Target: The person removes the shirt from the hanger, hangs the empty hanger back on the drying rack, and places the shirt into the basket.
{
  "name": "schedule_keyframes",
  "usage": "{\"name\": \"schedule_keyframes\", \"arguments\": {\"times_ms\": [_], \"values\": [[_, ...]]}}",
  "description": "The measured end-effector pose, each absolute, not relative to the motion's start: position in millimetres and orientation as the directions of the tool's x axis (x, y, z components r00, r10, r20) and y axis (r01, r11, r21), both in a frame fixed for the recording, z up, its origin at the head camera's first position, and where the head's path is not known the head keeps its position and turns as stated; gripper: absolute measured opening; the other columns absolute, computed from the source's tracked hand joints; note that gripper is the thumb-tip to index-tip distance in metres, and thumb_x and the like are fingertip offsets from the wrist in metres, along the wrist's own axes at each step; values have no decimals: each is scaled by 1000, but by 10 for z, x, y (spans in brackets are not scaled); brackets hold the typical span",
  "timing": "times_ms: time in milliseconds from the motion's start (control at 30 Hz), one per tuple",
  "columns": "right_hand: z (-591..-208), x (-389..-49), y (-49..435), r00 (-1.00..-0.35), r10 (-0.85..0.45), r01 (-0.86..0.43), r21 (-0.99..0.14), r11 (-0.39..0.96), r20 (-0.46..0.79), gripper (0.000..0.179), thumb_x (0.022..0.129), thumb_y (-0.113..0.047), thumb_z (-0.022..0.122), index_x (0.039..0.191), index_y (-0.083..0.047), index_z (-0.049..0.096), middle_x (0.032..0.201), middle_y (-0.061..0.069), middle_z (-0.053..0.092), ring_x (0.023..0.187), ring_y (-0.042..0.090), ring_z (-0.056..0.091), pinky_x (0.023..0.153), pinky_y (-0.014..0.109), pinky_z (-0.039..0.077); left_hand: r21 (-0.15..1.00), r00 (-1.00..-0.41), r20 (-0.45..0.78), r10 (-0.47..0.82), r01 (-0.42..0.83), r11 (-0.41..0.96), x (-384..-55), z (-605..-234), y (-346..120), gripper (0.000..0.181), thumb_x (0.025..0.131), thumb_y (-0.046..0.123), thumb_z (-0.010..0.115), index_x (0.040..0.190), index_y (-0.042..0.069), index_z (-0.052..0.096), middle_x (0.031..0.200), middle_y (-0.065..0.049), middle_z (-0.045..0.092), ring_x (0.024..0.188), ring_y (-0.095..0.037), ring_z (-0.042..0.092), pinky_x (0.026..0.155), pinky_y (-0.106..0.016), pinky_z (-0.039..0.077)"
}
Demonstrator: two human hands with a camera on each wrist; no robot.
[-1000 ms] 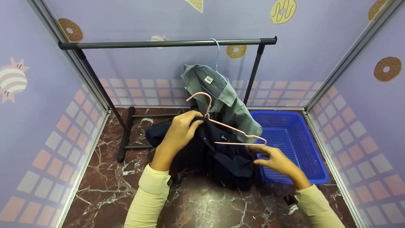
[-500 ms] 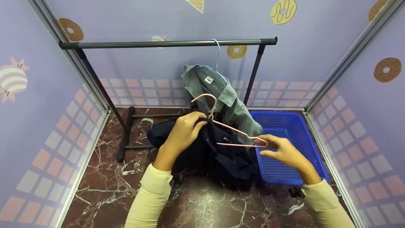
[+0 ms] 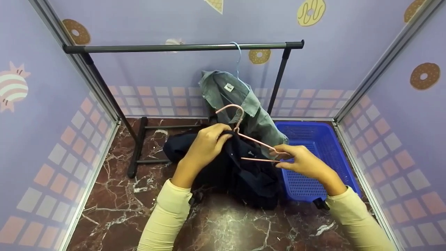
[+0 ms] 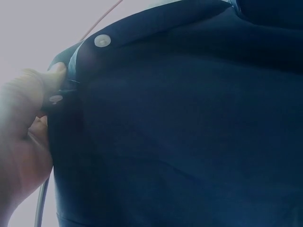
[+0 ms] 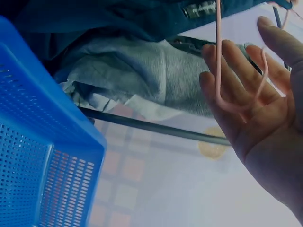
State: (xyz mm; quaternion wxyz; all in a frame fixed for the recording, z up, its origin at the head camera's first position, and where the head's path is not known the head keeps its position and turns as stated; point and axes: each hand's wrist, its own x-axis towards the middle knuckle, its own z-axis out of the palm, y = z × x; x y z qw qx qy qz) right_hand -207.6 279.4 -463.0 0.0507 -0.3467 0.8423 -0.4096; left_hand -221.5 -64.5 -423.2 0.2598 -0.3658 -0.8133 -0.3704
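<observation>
My left hand [image 3: 207, 144] pinches the edge of a dark navy shirt [image 3: 256, 181] near its neck, thumb on top. White buttons show on that edge in the left wrist view, one right beside the thumb [image 4: 57, 68]. A pink hanger [image 3: 256, 141] has its left part hidden in the shirt. Its hook sticks up past the neck, and the right arm of the hanger is outside the cloth. Around that bare end is my right hand [image 3: 301, 160]; in the right wrist view the hanger's bend lies against the palm, the fingers nearly straight and the thumb apart.
A black garment rack [image 3: 146, 48] stands behind, a grey-green shirt [image 3: 259, 118] hanging from it on a light blue hanger [image 3: 239, 57]. At the right, a blue plastic basket [image 3: 343, 160] sits on the brown marbled floor [image 3: 115, 205]. Patterned walls enclose the space.
The pink hanger and my left hand have shifted slightly right. My right hand has left the navy shirt's cloth and come up around the hanger's right end.
</observation>
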Motion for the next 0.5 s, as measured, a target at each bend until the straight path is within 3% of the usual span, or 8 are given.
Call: {"name": "schedule_keyframes", "arguments": {"times_ms": [67,167,300,500], "values": [[-4641,-2079,2744,-756,-632,-538,-712,451,171,44,87,-1,80,128,1,65,117,18,75,101,35,76,86,38,63,406,-594,697,402,789,461,-2213,-4232,-639,10,97,8,69,104,1,71,98,-10,73,94,-23,72,88,-35,59],[-4657,-2062,2685,-775,-608,-567,-613,551,170,45,84,-7,85,125,-5,67,108,6,78,88,22,77,76,34,63,402,-592,696,405,790,463,-2215,-4226,-625,10,98,8,69,104,0,70,99,-10,73,95,-23,72,88,-35,59],[-4690,-2034,2617,-789,-577,-603,-454,656,213,44,80,-17,89,119,-13,70,93,-8,79,70,7,66,62,26,53,405,-596,691,409,788,464,-2214,-4221,-618,10,98,8,68,104,0,70,99,-10,73,96,-23,72,89,-35,59],[-4725,-2028,2558,-784,-556,-620,-386,683,274,35,81,-19,88,112,-13,72,86,-10,78,69,8,70,62,32,55,402,-595,693,407,788,466,-2222,-4230,-616,10,98,8,68,105,0,70,100,-10,73,96,-23,72,89,-36,59]]}}
